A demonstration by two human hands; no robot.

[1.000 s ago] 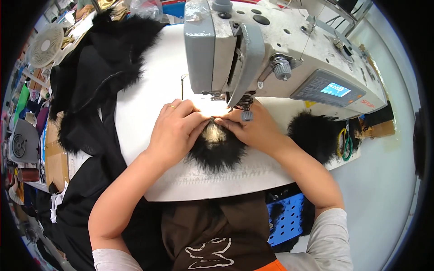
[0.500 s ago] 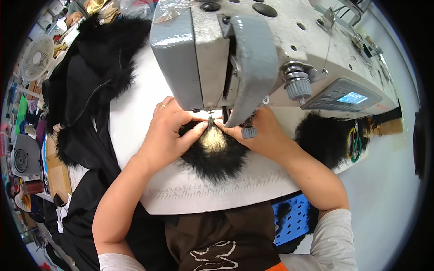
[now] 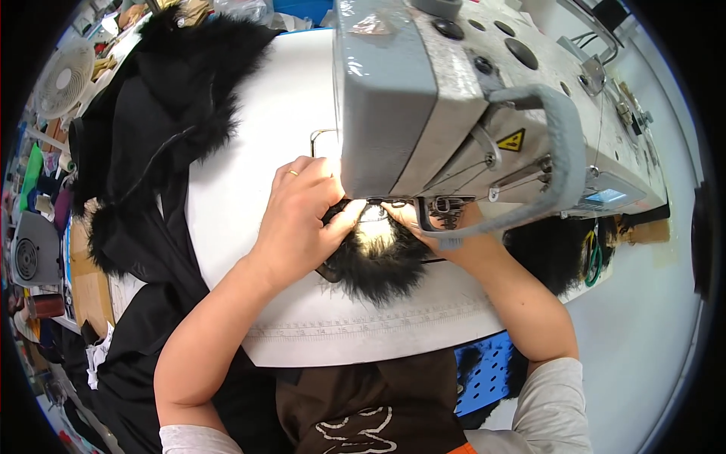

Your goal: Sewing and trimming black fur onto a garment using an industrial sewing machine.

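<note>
A small piece of black fur [image 3: 382, 268] with a pale backing lies at the needle area of a grey-white sewing machine [image 3: 386, 106]. My left hand [image 3: 306, 208] grips its left edge, thumb pressed on top close under the machine head. On the other side my right hand [image 3: 435, 227] pinches the right edge, its thumb near the needle. The machine's head and grey looped guard [image 3: 560, 151] partly cover the right fingers. The needle itself is hidden.
Black fur-trimmed fabric [image 3: 159, 136] drapes over the left of the white table [image 3: 295, 333]. More black fur [image 3: 541, 253] lies at the right, beside green-handled scissors [image 3: 594, 265]. Below the table's right front is a blue perforated basket [image 3: 484, 374]. A fan [image 3: 66, 77] stands at far left.
My view has shifted, so the machine head appears farther right and shows more of its side. Both hands keep their hold on the fur at the needle.
</note>
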